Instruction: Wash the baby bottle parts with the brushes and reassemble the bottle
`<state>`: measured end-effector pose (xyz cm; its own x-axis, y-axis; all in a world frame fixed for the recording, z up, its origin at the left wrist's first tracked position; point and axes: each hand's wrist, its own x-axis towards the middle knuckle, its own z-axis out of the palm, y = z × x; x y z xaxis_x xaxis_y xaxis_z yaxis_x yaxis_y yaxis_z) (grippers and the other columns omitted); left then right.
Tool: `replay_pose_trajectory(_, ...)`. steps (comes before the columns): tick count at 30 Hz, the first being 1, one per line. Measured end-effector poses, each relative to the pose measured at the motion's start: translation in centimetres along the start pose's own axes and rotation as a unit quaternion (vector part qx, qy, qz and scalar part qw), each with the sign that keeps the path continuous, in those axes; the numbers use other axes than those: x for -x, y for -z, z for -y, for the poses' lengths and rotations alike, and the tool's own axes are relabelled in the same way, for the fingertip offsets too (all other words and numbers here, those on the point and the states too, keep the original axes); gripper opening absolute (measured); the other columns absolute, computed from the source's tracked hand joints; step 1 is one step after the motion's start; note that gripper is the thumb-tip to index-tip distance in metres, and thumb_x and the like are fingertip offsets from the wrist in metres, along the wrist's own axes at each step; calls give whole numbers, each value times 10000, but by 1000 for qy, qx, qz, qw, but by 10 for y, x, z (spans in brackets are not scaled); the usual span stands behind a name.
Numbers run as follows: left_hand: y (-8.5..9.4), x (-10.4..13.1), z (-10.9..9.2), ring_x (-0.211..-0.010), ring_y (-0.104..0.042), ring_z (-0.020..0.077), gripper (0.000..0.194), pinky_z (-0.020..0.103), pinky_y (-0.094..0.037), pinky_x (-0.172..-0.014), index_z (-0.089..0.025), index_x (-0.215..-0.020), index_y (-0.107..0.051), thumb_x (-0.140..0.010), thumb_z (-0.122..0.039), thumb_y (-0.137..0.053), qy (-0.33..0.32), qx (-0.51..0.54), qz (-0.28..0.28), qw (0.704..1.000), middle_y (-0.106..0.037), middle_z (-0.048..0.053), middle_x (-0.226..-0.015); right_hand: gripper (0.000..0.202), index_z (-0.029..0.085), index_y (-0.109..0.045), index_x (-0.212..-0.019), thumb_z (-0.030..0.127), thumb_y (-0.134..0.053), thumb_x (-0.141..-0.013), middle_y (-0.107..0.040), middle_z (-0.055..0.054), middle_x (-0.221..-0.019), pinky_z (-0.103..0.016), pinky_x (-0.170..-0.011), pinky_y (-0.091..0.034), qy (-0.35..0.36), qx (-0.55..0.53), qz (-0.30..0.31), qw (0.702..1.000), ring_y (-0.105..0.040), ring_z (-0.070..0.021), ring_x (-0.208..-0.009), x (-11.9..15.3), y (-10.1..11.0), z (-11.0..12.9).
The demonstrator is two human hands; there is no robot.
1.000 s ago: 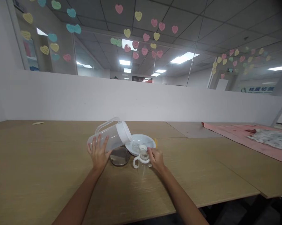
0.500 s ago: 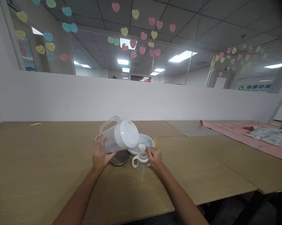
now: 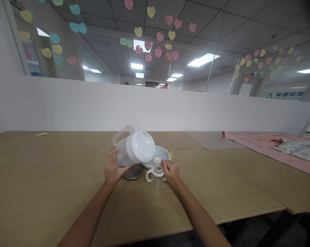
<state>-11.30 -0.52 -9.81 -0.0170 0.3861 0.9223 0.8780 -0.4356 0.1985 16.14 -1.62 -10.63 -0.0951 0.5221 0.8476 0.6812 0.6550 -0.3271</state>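
A translucent plastic pitcher (image 3: 124, 150), its smooth white lid (image 3: 142, 146) angled toward a clear bottle (image 3: 157, 180) with white handles, is held tilted in a person's left hand (image 3: 114, 168) above a wood-grain worktop (image 3: 67, 192). The left fingers are spread around the pitcher's body; the right fingers are curled, gripping a small white piece (image 3: 157, 160) at the bottle's mouth. Both forearms reach in from the near edge, the right hand (image 3: 171, 172) beside the bottle. A round metal dish (image 3: 133, 172) and a pale plate (image 3: 163, 153) sit close by. Bare surface stretches to either side, up to a pink cloth (image 3: 257, 144) at far right.
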Motion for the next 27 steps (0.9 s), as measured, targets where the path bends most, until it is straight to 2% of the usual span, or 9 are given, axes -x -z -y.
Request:
replay_pose_trajectory(3, 2, -4, -4, -1267, -361, 338, 989, 466, -322, -1033, -156, -1361, -268, -576, -557, -716, 91, 1, -30, 995, -379, 186, -1375, 497, 184, -419, -495, 367, -272, -933, -444, 7, -465, -241, -505, -272, 2, -2, 3, 1000, -405, -89, -456, 0, 0, 0)
replay_pose_trajectory(6, 6, -8, -9, -1248, -377, 345, 1045, 473, -358, -1005, -170, -1395, -214, -567, -560, -719, 198, -1, -52, 979, -382, 175, -1372, 501, 182, -410, -489, 369, -271, -933, -447, 4, -464, -239, -501, -272, -1, -9, 1, 1000, -405, -88, -452, 0, 1, 1)
replay_pose_trajectory(10, 12, -11, -8, -1254, -371, 329, 1075, 467, -371, -1001, -187, -1410, -158, -571, -551, -721, 280, 13, -82, 956, -358, 163, -1392, 508, 184, -410, -483, 379, -275, -932, -438, 7, -458, -243, -495, -258, 1, -3, -3, 1000, -394, -87, -446, 0, 3, 2)
replay_pose_trajectory(14, 15, -12, -3, -1276, -331, 338, 1076, 492, -339, -1024, -187, -1409, -144, -573, -529, -730, 306, 13, -99, 947, -321, 165, -1411, 501, 185, -412, -485, 374, -282, -930, -428, 13, -453, -245, -489, -245, 9, 5, -10, 1000, -381, -86, -439, 1, 2, 1)
replay_pose_trajectory(18, 16, -11, -2, -1290, -296, 356, 1069, 526, -321, -1027, -192, -1414, -111, -598, -525, -717, 305, 17, -98, 947, -288, 172, -1424, 495, 185, -412, -485, 364, -288, -929, -440, 8, -454, -246, -493, -247, 10, 6, -12, 1000, -390, -88, -444, 2, 0, -2)
replay_pose_trajectory(22, 14, -9, 0, -1276, -322, 358, 1077, 518, -331, -1021, -175, -1408, -137, -580, -547, -717, 310, 2, -101, 945, -319, 177, -1410, 480, 186, -421, -488, 339, -305, -928, -429, 11, -453, -249, -499, -249, 16, 10, -17, 1000, -381, -93, -446, 2, 0, -1)
replay_pose_trajectory(25, 12, -7, 4, -1258, -352, 362, 1080, 511, -344, -1006, -161, -1403, -166, -564, -557, -718, 315, -11, -101, 944, -350, 186, -1391, 440, 179, -482, -541, 336, -328, -923, -487, 0, -520, -239, -521, -280, 8, 6, -25, 1000, -425, -104, -492, 1, 2, 1)
replay_pose_trajectory(27, 11, -6, 8, -1245, -368, 367, 1084, 507, -352, -994, -153, -1400, -180, -553, -557, -722, 322, -17, -102, 941, -363, 192, -1382, 421, 173, -541, -607, 345, -324, -923, -544, -16, -588, -234, -544, -308, -24, -9, -41, 999, -473, -116, -537, 0, 4, -1)
